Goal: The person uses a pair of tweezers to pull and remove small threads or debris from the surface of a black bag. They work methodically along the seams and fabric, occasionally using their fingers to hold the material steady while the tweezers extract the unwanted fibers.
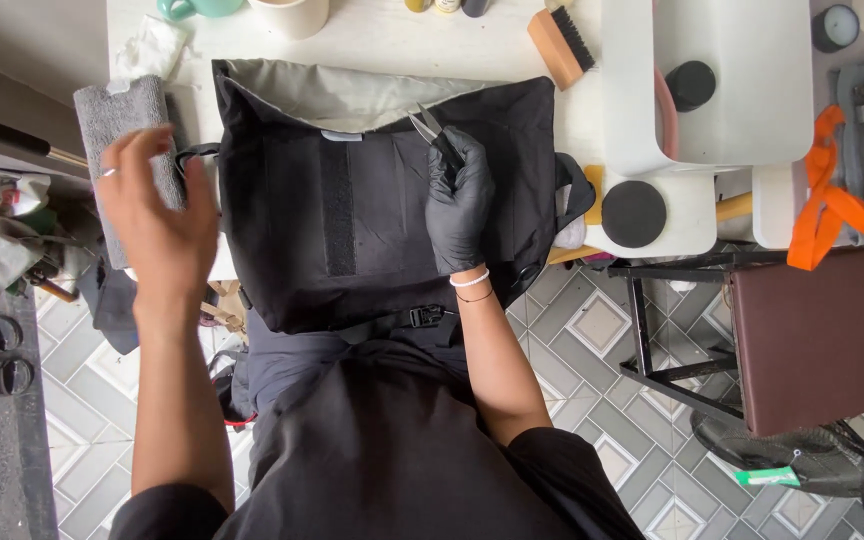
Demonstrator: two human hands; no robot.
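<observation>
Snips point(430, 128), a small pair of metal thread cutters, are held in the right hand point(459, 200), which wears a black glove. The gloved fingers are curled closed around the handle end, and the two blades stand slightly apart, pointing up and to the left. The blade tips lie over the upper edge of the black bag point(372, 200), close to where its grey lining point(352, 92) is turned out. The heel of the right hand rests on the bag's front panel, to the right of a vertical hook-and-loop strip point(338, 208).

Left hand point(157, 215) is bare, with a ring on one finger. Its fingers are spread open and hold nothing. It hovers to the left of the bag, above a folded grey towel point(122, 115); contact with the towel cannot be determined.

Bag position: flat on the white table point(382, 35), directly in front of the person, with a buckle strap point(422, 318) at its lower edge. A wooden brush point(560, 45) lies beyond the bag's upper right corner.
</observation>
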